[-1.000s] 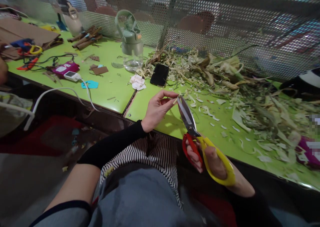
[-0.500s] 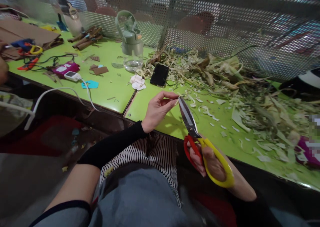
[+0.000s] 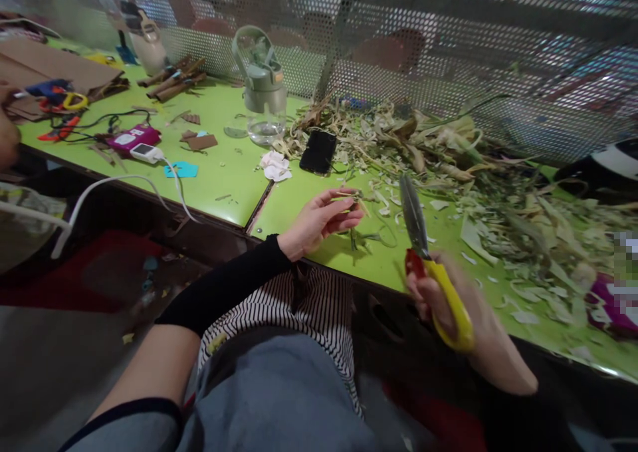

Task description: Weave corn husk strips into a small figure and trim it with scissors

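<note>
My left hand is closed in a pinch on a thin pale plant strip, whose ends stick out past the fingertips over the green table. My right hand grips large scissors with one red and one yellow handle loop. The scissor blades look shut and point up, apart from the left hand. Beyond both hands lies a heap of dried husks and shavings, with pale scraps scattered in front of it.
A dark phone, a crumpled tissue and a green-lidded water bottle stand or lie behind my left hand. To the left are a purple box, a white cable and a glue gun. A perforated screen closes the back.
My right hand has drawn the scissors to the right, away from my left hand. The left fingers have turned and spread slightly around the strip, and more of its loose ends show.
</note>
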`<state>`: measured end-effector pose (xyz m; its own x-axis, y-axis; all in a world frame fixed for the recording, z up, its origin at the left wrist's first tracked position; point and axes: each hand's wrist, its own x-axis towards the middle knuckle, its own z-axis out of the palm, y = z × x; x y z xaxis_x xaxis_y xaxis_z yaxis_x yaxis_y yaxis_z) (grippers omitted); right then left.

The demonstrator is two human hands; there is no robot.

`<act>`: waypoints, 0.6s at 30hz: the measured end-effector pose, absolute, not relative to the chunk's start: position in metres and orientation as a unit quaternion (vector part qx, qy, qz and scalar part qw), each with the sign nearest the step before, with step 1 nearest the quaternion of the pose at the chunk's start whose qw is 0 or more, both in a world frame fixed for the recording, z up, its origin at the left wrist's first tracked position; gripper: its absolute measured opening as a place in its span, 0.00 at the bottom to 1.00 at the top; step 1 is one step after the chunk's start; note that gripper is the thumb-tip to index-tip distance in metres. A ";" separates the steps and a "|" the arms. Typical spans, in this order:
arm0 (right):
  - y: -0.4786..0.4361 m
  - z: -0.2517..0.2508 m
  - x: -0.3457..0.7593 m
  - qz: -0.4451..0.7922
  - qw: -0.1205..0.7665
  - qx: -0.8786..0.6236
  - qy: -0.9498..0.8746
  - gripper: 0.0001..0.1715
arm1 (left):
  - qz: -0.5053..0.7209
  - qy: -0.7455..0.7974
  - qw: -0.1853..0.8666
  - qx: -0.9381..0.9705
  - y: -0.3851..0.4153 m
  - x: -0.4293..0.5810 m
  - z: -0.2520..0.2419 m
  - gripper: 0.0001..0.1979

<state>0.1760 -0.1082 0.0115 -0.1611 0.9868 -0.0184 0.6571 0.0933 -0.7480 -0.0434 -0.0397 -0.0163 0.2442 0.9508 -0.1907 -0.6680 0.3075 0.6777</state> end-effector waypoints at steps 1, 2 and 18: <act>-0.099 0.012 0.182 0.220 0.256 -0.638 -0.692 0.36 | 0.530 0.307 0.755 0.235 -0.039 -0.044 -0.015 0.07; -0.090 0.013 0.188 0.136 0.242 -0.670 -0.688 0.35 | 0.522 0.315 0.756 0.237 -0.038 -0.045 -0.014 0.08; -0.051 0.027 0.140 0.212 0.380 -0.509 -0.742 0.16 | 0.460 0.293 0.732 0.409 -0.042 -0.039 -0.010 0.12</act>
<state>0.1404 -0.0513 0.0270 -0.1927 0.9175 0.3478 0.5948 0.3912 -0.7023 -0.0391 -0.0420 -0.0103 0.4065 0.9121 -0.0528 -0.4339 0.2436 0.8674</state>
